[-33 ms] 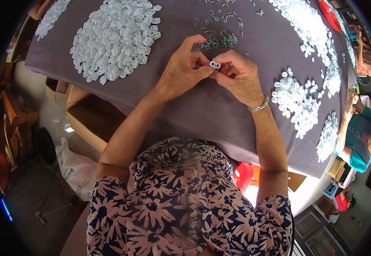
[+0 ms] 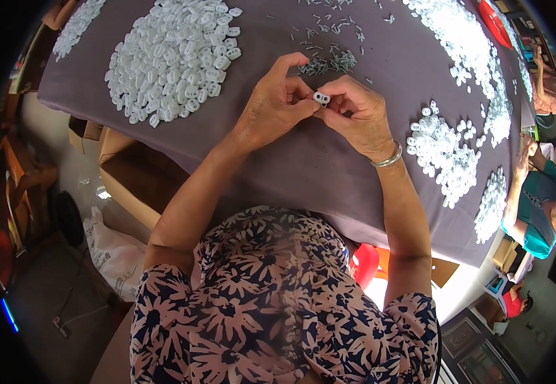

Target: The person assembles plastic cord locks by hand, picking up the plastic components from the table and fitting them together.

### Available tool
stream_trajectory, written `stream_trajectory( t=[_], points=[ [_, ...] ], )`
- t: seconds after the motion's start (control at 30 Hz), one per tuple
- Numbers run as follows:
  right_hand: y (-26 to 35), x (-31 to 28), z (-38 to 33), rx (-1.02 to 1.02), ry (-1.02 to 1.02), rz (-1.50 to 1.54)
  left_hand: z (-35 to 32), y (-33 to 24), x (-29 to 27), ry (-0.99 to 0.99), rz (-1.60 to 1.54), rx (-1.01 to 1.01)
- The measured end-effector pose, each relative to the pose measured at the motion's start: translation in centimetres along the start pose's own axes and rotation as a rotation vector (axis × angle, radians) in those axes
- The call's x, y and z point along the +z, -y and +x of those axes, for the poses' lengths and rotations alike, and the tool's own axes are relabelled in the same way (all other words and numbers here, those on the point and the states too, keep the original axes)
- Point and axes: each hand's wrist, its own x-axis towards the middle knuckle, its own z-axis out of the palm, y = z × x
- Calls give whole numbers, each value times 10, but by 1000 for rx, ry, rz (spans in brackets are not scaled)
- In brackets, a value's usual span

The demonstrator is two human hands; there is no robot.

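Observation:
Between both hands, above the near part of the table, is a small white plastic piece with two round dark holes (image 2: 321,98), shaped like a cord lock. My right hand (image 2: 359,115) pinches it from the right with thumb and fingertips. From the other side, the thumb and a fingertip of my left hand (image 2: 278,102) close against it, while another finger arches up and away. Just beyond the hands lies a heap of small grey metal pieces (image 2: 329,63), thin and spring-like, with more scattered behind. Exactly where the fingertips meet the piece is partly hidden.
A large heap of white two-hole pieces (image 2: 172,61) lies at left. Smaller white pieces (image 2: 444,153) form heaps at right. The brown cloth-covered table (image 2: 303,173) has an open cardboard box (image 2: 137,173) below its left edge. Other people, one in a teal top (image 2: 537,198), sit at right.

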Motion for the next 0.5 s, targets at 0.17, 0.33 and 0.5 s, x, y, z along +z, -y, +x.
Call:
stream_trajectory(
  t=[0.17,0.33,0.5],
  points=[
    [1,-1,1,-74,-25,-98,-1,-5,-3,51,-90,-50],
    [3,0,2,-110,-57,-156,0,-9,-3,35,-115,-44],
    [4,1,3,-112,-59,-192,2,0,1,17,-110,22]
  ],
)
